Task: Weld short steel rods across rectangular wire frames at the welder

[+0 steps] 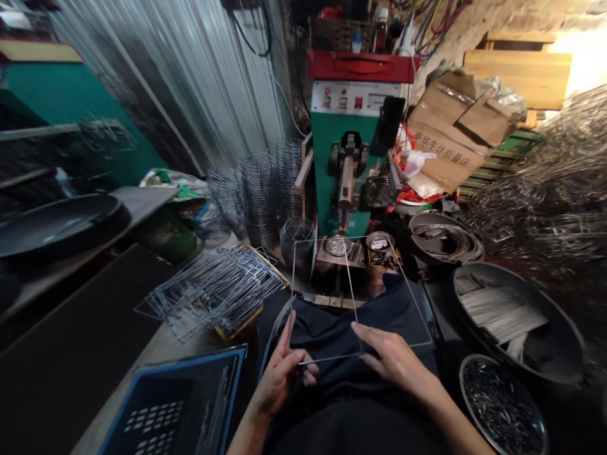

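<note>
Cluttered metal workshop, corrugated sheet wall behind, dim light; person seated at a green welding machine [348,145] with a dark cloth across the lap.

Left hand [279,373]: fingers pinched on the near left corner of a thin wire frame [351,297], thumb and forefinger closed around the wire; right hand [396,360]: fingers laid on the near edge of the same frame, forefinger reaching toward the middle cross wire, grip looks light; whether the thumb is under the wire, cannot tell.

Frame: rectangular, one cross wire down the middle, held roughly flat above the lap, far edge lying just at the machine's low work area near a small round dish [337,245].

Outward: stack of finished wire frames [213,291] on the table to the left; blue plastic crate [175,404] at near left; dark basin of cut straight wires [502,309] at right, a smaller basin of short dark pieces [502,404] below it; a basin of coiled wire [446,240] beyond; upright wire baskets [260,189] left of the machine; torn cardboard box [455,139] upper right.

Judgement on handling: frame is thin and will flex; keep both hands at the near edge, level, so the far edge seats square at the electrode; steady the cross wire with the right forefinger so it does not slide; keep fingers well apart from the weld point.
</note>
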The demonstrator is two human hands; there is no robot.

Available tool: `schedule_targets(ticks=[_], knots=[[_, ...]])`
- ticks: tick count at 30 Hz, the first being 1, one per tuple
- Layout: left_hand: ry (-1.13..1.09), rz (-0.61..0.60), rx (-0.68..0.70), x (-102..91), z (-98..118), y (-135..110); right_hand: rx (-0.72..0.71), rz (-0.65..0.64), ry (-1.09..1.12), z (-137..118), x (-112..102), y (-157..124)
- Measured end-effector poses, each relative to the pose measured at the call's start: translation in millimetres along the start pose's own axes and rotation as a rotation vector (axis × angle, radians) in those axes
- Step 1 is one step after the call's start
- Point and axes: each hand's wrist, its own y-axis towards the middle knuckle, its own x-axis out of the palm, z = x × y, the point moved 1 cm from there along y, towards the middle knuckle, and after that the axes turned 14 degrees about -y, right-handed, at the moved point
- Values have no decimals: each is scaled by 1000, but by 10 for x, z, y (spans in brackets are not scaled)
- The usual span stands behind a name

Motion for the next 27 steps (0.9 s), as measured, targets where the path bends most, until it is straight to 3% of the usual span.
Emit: schedule_targets(ticks=[27], knots=[[-27,-66,61,-2,109,235,-44,85,28,122,-166,203]])
